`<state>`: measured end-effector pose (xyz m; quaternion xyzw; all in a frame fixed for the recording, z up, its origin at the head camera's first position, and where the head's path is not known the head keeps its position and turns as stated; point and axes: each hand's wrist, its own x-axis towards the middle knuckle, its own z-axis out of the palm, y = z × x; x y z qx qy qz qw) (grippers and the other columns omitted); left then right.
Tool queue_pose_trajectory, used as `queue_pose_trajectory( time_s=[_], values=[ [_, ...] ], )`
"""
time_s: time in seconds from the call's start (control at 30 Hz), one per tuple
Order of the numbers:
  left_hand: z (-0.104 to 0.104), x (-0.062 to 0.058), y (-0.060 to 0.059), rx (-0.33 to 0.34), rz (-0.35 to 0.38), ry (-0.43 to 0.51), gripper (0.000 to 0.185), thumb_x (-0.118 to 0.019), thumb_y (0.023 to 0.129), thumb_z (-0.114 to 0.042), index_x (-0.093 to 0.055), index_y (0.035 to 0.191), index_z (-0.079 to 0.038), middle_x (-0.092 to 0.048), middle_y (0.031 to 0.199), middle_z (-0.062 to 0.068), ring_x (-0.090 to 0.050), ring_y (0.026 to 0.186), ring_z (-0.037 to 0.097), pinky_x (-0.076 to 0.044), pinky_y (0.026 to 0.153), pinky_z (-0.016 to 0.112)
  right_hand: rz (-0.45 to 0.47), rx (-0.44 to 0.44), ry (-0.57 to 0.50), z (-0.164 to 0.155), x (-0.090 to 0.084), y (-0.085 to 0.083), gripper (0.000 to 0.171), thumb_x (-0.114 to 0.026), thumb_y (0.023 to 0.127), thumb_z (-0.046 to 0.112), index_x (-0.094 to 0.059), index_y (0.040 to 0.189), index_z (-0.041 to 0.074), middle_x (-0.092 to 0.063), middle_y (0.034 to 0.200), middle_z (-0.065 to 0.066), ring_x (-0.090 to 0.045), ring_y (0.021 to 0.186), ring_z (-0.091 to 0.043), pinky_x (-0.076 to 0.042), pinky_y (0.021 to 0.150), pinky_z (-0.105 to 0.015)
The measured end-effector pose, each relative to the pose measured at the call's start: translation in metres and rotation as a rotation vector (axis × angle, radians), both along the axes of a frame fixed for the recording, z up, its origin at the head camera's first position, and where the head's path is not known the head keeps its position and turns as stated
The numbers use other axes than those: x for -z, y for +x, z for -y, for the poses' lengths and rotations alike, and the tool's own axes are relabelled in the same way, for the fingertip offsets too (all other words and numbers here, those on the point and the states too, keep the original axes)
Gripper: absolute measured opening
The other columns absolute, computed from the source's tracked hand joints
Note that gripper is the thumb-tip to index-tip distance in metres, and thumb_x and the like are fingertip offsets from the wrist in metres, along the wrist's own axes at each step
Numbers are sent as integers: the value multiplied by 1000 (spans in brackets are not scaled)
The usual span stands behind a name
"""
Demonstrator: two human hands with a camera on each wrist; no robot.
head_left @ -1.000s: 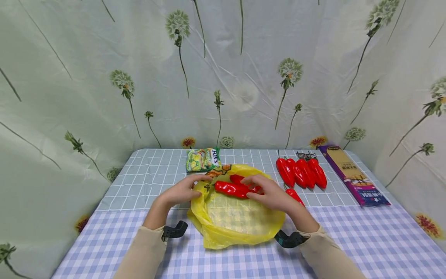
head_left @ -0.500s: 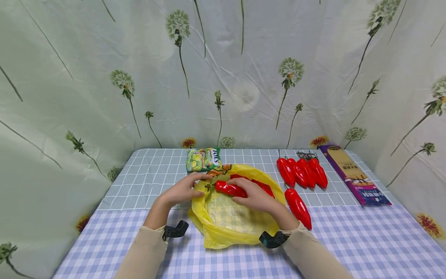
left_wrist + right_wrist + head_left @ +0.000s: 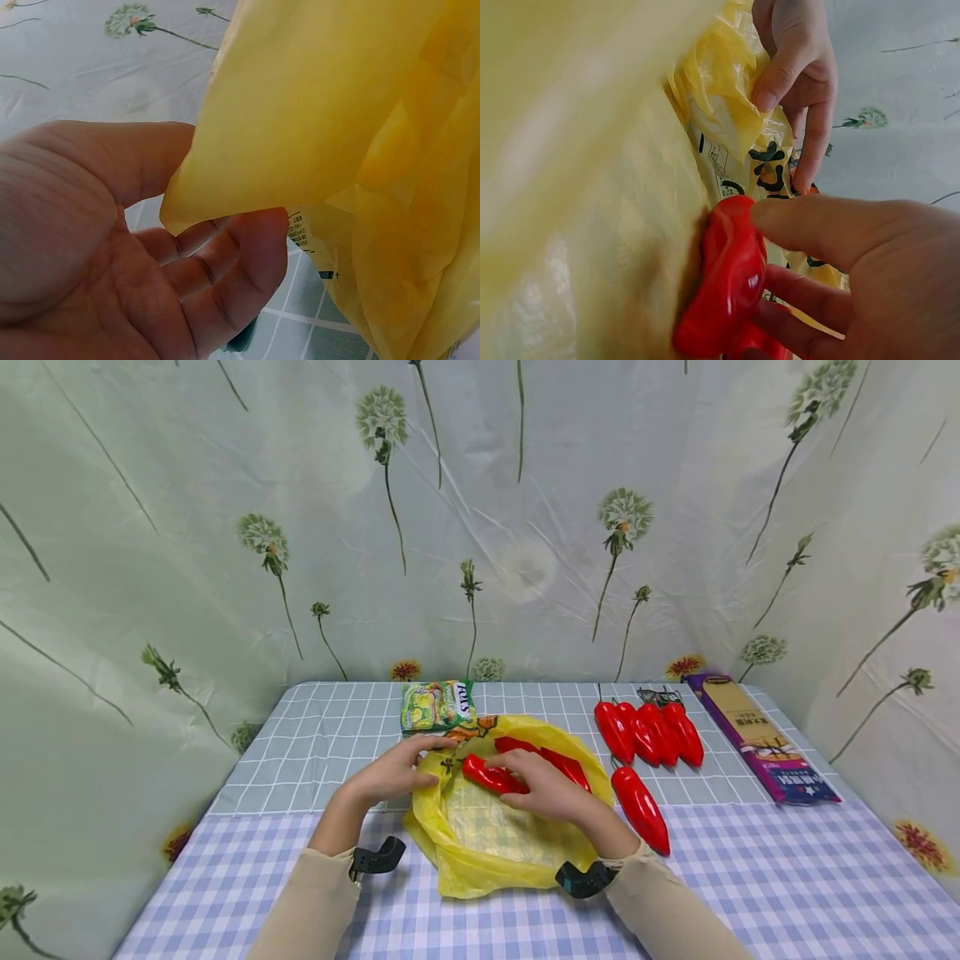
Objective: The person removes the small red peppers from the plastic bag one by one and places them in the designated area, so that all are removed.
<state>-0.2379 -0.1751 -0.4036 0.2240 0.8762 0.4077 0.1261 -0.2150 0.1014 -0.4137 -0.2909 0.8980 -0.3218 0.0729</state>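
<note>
Right hand holds a pepper inside the bag's mouth while the left pinches the rim open.

The right hand (image 3: 543, 785) has thumb and fingers curled round a red pepper (image 3: 483, 774) — the pepper lies inside the yellow bag (image 3: 487, 860), its long axis running left-right, tip toward the bag's left rim. The left hand (image 3: 393, 772) pinches that left rim between thumb and fingers, holding the mouth apart; it sits just beside the pepper's tip. A second pepper (image 3: 555, 758) lies in the bag behind the right hand. Just right of the bag lies a loose pepper (image 3: 641, 810); three more (image 3: 648, 732) sit beyond it — a snack packet (image 3: 437, 704) touches the bag's far edge.
</note>
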Motion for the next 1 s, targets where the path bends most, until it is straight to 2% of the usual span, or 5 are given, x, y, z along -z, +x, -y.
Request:
queue_pose_trajectory(
  time_s=[0.2, 0.33, 0.57, 0.83, 1.0],
  values=[
    [-1, -2, -1, 23, -10, 3, 58, -65, 85, 0, -57, 141, -11, -54, 146, 8, -48, 125, 28, -46, 98, 44, 54, 7, 43, -1, 1, 0, 42, -75, 87, 12, -65, 127, 21, -59, 126, -7, -56, 115, -24, -51, 98, -44],
    [-1, -2, -1, 24, 2, 10, 57, -66, 85, 1, -57, 140, -11, -54, 146, 10, -49, 119, 27, -48, 90, 36, 74, -3, 47, -3, 2, 0, 42, -74, 87, 10, -64, 126, 20, -58, 119, -6, -59, 107, -21, -55, 90, -38],
    [-1, -2, 0, 26, 6, 13, 56, -65, 85, 1, -57, 140, -10, -54, 145, 11, -49, 116, 27, -48, 87, 34, 91, -13, 76, -4, 1, 1, 44, -75, 85, 7, -61, 124, 20, -57, 111, -4, -54, 94, -18, -53, 78, -30],
    [0, -1, 0, 27, 8, 13, 54, -66, 86, 0, -58, 139, -10, -55, 145, 11, -50, 116, 26, -48, 88, 34, 65, -9, 45, -3, 5, 0, 31, -74, 89, 18, -62, 116, 22, -58, 110, -2, -56, 99, -17, -53, 84, -33],
    [0, -2, 0, 28, 6, 0, 54, -65, 87, -1, -58, 139, -10, -55, 145, 10, -50, 118, 26, -48, 90, 35, 41, 17, 10, -1, 7, -1, 19, -70, 92, 17, -65, 110, 23, -61, 111, 0, -57, 99, -17, -51, 87, -35]
  ],
)
